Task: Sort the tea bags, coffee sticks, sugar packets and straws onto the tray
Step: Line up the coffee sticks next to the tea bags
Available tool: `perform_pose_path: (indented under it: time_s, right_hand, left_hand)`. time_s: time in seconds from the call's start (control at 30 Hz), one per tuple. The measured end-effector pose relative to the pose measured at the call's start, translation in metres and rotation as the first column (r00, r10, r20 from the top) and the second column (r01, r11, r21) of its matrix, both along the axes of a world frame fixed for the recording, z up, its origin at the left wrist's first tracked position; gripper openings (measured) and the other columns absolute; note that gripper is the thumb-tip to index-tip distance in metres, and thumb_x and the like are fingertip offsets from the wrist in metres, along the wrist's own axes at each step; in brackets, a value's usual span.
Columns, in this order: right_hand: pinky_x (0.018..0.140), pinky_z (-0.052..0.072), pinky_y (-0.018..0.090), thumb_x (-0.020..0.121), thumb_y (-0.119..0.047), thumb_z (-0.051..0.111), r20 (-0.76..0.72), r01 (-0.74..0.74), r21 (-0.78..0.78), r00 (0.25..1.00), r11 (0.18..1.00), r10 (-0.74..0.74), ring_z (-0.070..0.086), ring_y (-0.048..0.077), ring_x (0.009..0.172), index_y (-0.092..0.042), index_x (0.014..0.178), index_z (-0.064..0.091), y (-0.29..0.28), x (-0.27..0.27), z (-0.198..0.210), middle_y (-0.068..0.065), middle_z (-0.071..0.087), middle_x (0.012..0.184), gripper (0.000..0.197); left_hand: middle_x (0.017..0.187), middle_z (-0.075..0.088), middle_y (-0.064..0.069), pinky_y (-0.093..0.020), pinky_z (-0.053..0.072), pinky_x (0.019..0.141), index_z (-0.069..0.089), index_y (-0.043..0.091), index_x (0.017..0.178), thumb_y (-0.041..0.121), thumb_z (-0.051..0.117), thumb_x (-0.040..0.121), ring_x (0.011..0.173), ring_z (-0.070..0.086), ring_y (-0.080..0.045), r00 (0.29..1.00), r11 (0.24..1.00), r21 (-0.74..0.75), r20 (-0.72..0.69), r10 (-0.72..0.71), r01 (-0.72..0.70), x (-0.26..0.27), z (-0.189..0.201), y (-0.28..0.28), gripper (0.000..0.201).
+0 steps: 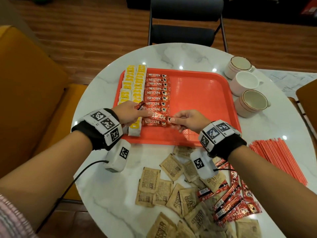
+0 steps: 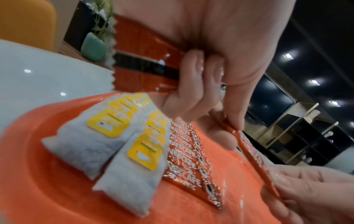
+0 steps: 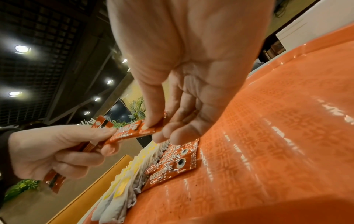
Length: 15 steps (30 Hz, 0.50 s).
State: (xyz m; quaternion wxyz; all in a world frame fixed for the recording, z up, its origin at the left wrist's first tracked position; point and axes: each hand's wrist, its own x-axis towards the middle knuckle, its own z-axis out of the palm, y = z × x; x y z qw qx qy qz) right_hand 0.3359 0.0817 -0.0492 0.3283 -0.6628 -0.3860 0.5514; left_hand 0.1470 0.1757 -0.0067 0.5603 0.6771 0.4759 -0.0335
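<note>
over the tray (image 1: 205,93), near edge: left hand (image 1: 130,112) and right hand (image 1: 187,120) each pinch one end of a coffee stick (image 1: 158,116), held just above the stick row (image 1: 157,93). left also grips spare sticks (image 1: 139,106) in curled fingers. tea bags (image 1: 133,86) sit left of the row.
</note>
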Motion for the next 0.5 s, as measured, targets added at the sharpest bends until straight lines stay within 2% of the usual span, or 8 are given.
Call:
perform_pose_path:
  time_s: [0.07, 0.13, 0.2, 0.23, 0.33, 0.5]
  right_hand:
    - [0.047, 0.047, 0.013, 0.085, -0.006, 0.060, 0.001, 0.009, -0.011, 1.000, 1.000, -0.009, 0.054, 0.001, 0.043, -0.009, 0.077, 0.058, -0.001, 0.000, -0.001, -0.004, 0.064, 0.053, 0.009]
    - [0.050, 0.049, 0.015, 0.085, -0.002, 0.059, 0.012, 0.002, -0.029, 1.000, 1.000, -0.001, 0.055, 0.002, 0.044, -0.008, 0.078, 0.057, -0.003, 0.000, -0.004, 0.002, 0.063, 0.063, 0.009]
    - [0.050, 0.049, 0.015, 0.085, 0.002, 0.058, 0.008, 0.003, -0.049, 1.000, 0.999, -0.003, 0.056, 0.002, 0.044, -0.006, 0.078, 0.057, -0.005, 0.000, -0.008, 0.007, 0.062, 0.070, 0.010]
    - [0.050, 0.049, 0.015, 0.084, 0.003, 0.058, 0.010, 0.007, -0.059, 1.000, 0.998, -0.007, 0.056, 0.002, 0.043, -0.005, 0.078, 0.056, -0.007, -0.001, -0.009, 0.009, 0.061, 0.071, 0.010]
    - [0.047, 0.049, 0.013, 0.082, 0.005, 0.059, 0.028, 0.029, -0.095, 0.999, 0.995, -0.026, 0.055, 0.002, 0.041, -0.003, 0.075, 0.055, -0.009, -0.004, -0.012, 0.010, 0.061, 0.070, 0.011]
    - [0.045, 0.048, 0.014, 0.082, 0.000, 0.062, 0.107, 0.020, -0.202, 0.994, 0.979, 0.002, 0.055, 0.004, 0.043, -0.005, 0.072, 0.054, -0.006, -0.007, -0.018, 0.007, 0.061, 0.066, 0.014]
  left_hand:
    - [0.039, 0.036, 0.008, -0.014, 0.024, 0.031, 0.050, 0.007, 0.076, 0.035, 0.059, 0.088, 0.028, 0.028, -0.005, 0.991, 0.995, 0.084, -0.125, -0.044, 0.054, -0.003, -0.006, 0.001, 0.032]
    - [0.052, 0.041, 0.001, -0.012, 0.030, 0.035, 0.051, 0.012, 0.068, 0.037, 0.059, 0.088, 0.040, 0.038, -0.008, 0.973, 0.981, 0.145, -0.208, -0.100, 0.132, -0.004, -0.011, -0.001, 0.033]
    - [0.070, 0.055, -0.001, -0.015, 0.040, 0.051, 0.059, 0.019, 0.070, 0.036, 0.063, 0.085, 0.060, 0.049, -0.011, 0.967, 0.972, 0.165, -0.217, -0.129, 0.167, -0.005, -0.015, -0.002, 0.023]
    - [0.077, 0.059, 0.001, -0.016, 0.041, 0.058, 0.061, 0.020, 0.071, 0.034, 0.065, 0.084, 0.067, 0.052, -0.010, 0.966, 0.966, 0.186, -0.220, -0.140, 0.182, -0.005, -0.017, -0.003, 0.019]
    - [0.075, 0.058, 0.010, -0.013, 0.036, 0.059, 0.062, 0.021, 0.072, 0.029, 0.068, 0.083, 0.069, 0.050, -0.002, 0.949, 0.938, 0.262, -0.276, -0.152, 0.227, -0.005, -0.021, -0.005, 0.015]
    - [0.078, 0.056, 0.001, -0.026, 0.040, 0.060, 0.057, 0.018, 0.074, 0.027, 0.055, 0.088, 0.079, 0.053, -0.017, 0.887, 0.846, 0.403, -0.433, -0.158, 0.348, -0.001, -0.025, -0.002, 0.017]
